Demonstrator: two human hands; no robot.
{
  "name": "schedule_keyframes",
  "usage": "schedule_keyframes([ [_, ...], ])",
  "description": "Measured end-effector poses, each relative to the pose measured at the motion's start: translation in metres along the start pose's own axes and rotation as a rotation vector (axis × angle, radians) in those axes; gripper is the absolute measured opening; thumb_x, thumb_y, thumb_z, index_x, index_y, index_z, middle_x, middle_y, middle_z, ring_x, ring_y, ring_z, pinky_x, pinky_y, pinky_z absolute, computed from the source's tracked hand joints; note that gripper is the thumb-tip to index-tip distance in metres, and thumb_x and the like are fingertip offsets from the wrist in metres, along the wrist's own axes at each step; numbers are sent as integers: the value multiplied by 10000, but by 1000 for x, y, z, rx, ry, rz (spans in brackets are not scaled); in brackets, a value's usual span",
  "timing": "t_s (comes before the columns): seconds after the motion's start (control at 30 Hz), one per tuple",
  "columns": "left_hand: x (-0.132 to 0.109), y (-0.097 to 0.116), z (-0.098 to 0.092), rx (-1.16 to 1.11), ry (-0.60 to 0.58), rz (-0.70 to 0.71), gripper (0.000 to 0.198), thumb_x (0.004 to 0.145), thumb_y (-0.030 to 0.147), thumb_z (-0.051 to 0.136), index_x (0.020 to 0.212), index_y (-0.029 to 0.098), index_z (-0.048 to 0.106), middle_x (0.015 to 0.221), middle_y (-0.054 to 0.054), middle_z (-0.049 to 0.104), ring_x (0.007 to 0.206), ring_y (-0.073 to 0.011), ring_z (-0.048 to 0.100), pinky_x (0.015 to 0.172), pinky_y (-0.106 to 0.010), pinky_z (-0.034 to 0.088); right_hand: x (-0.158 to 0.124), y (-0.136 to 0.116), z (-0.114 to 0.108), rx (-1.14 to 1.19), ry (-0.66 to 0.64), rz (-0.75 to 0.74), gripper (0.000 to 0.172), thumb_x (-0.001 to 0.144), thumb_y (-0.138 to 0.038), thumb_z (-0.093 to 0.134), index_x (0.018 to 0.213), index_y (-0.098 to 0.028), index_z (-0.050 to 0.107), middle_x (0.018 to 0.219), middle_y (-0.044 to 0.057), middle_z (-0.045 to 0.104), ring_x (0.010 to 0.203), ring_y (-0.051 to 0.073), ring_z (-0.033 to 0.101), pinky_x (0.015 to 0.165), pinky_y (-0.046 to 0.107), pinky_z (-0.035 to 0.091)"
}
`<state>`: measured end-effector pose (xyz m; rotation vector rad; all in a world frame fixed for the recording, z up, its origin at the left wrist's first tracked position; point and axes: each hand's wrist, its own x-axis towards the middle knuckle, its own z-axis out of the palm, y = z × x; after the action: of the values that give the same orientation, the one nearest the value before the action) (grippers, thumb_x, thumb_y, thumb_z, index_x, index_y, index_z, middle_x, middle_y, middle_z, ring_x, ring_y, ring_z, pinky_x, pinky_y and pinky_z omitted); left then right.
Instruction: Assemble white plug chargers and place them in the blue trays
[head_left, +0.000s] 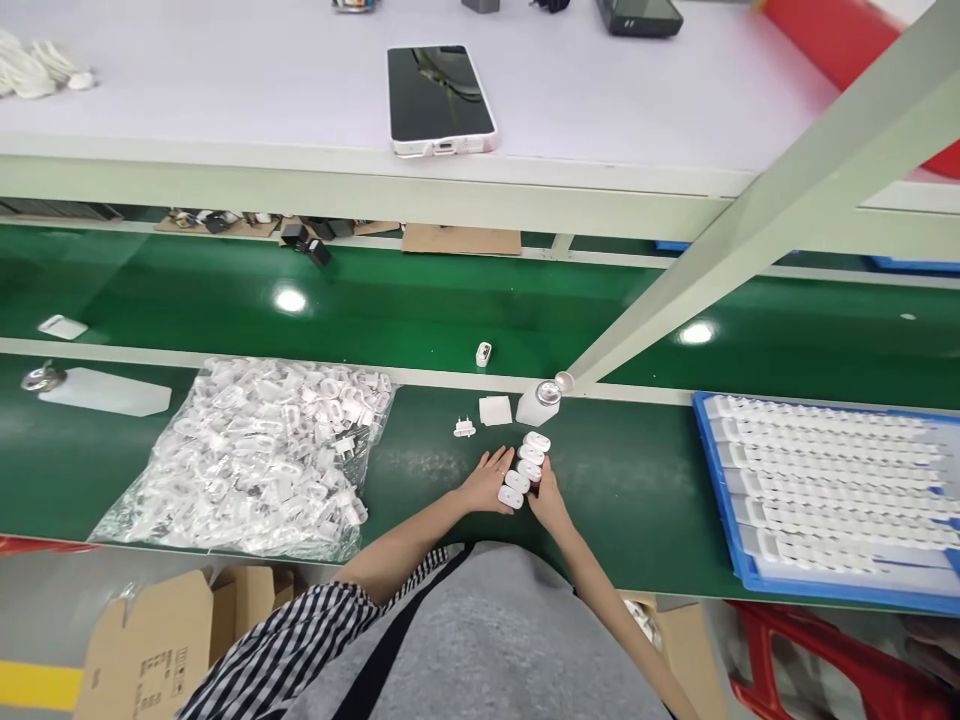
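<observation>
Several small white rounded charger housings (517, 481) lie in a slanting row on the green bench in front of me. My left hand (481, 486) rests against the row's left side, its fingers stretched out and apart. On the opposite side, my right hand (550, 500) has its thumb and fingers bent against the housings; its grip is partly hidden. Just beyond them are a white plug piece with two pins (464, 428), a square white pad (495, 410) and a translucent bottle (537, 404) with a metal top.
A clear bag of white plug parts (247, 460) spreads across the left. At right, a blue tray (721, 490) holds rows of white pieces. One white part (484, 354) sits on the green strip behind. A slanting post (720, 240) and a shelf with a phone (439, 95) stand ahead.
</observation>
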<state>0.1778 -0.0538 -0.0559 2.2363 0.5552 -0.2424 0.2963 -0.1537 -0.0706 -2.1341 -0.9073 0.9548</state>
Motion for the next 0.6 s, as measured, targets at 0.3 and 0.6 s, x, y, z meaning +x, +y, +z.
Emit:
schedule_keyframes([
  [0.3, -4, 18, -9, 133, 88, -188, 829, 447, 225, 702, 1175, 145, 313, 1269, -118, 260, 1172, -283, 174, 937, -430, 189, 7, 25, -44, 133, 9, 44, 520, 514, -88, 323, 1002, -171, 485, 916, 49, 576, 706, 147, 564, 692, 336, 454],
  [0.6, 115, -7, -137, -26, 551, -543, 486, 665, 291, 564, 1084, 104, 401, 1106, -146, 404, 1021, -268, 391, 807, -336, 359, -11, 34, -79, 241, 86, 187, 346, 577, -311, 360, 820, -142, 540, 751, 93, 605, 565, 189, 574, 444, 286, 444],
])
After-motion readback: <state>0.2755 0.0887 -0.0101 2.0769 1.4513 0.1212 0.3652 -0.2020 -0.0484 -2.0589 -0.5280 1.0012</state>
